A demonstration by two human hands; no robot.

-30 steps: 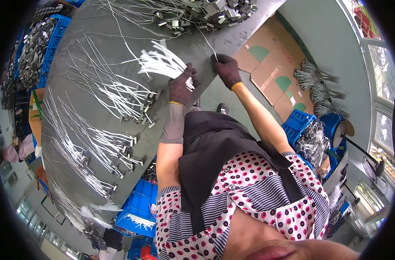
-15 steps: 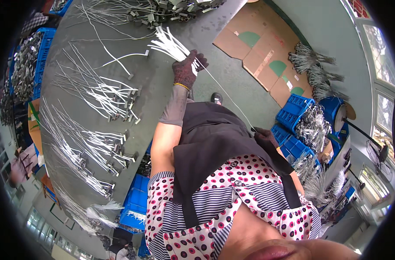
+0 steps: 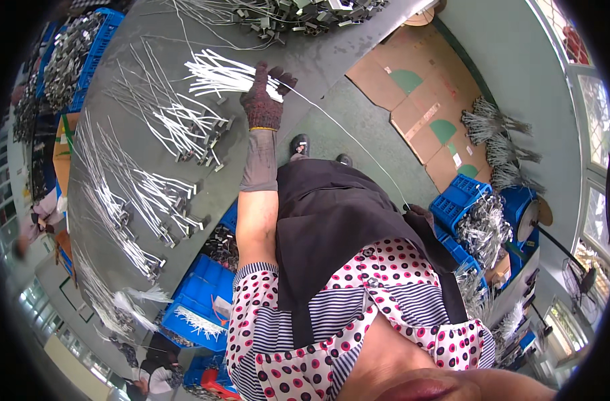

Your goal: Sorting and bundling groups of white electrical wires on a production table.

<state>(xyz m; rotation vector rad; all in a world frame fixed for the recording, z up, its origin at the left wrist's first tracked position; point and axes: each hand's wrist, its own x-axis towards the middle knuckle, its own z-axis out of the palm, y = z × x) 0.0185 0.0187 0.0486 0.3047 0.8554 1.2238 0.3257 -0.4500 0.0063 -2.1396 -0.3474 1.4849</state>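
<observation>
My left hand (image 3: 263,99), in a dark red-brown knitted glove, is closed round a bundle of short white tubes (image 3: 218,72) above the table's edge. A thin pale wire (image 3: 350,134) runs from that hand across the front of my apron to my right hand (image 3: 420,216). This hand, gloved as well, is closed near the wire's end at my right side; its fingers are partly hidden. Beside my left hand, several bunches of thin wires with white sleeves (image 3: 184,127) and small grey blocks at their ends lie on the grey table (image 3: 218,150).
A heap of grey blocks with wires (image 3: 305,17) covers the table's far end. Blue crates (image 3: 198,294) stand below its near edge, others (image 3: 462,194) at my right. Flattened cardboard (image 3: 419,100) lies on the floor, with wire bundles (image 3: 495,127) beyond it.
My left hand has moved left with the white tubes, so the bundle now lies over the table. The wire still stretches to my right hand. The whole view has shifted somewhat.
</observation>
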